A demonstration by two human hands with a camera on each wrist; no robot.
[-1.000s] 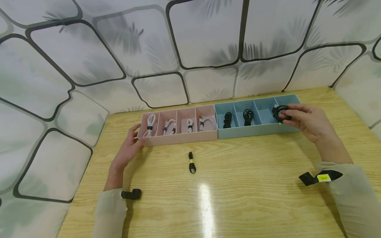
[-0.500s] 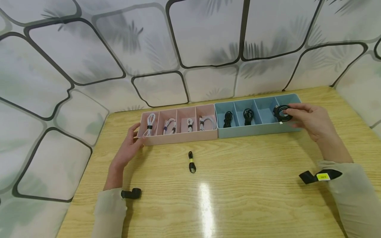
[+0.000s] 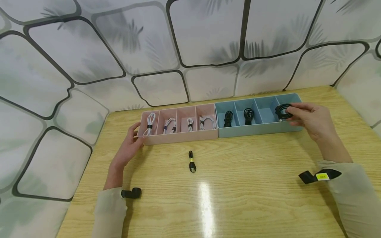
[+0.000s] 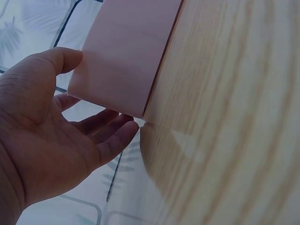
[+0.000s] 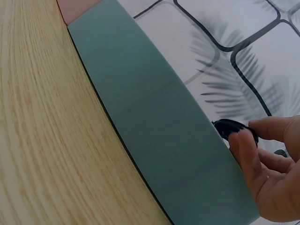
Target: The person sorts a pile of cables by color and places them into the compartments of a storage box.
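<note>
My right hand (image 3: 315,124) pinches a coiled black cable (image 3: 282,114) between thumb and fingers, over the right end of the blue divided box (image 3: 256,131). In the right wrist view the coil (image 5: 229,127) shows just above the box's rim. My left hand (image 3: 129,145) touches the left end of the pink divided box (image 3: 181,138); in the left wrist view its thumb meets the box edge and the relaxed fingers lie along the end. Bundled white cables (image 3: 150,122) occupy the pink compartments. Black cable bundles (image 3: 248,115) sit in the two left blue compartments.
Both boxes stand end to end near the patterned wall (image 3: 208,84) at the back of the wooden table (image 3: 238,191). A short black cable with a yellow tie (image 3: 191,162) lies on the table in front of the pink box.
My right hand has shifted the black coil slightly to the right, towards the last blue compartment. My left hand stays at the pink box's end.
</note>
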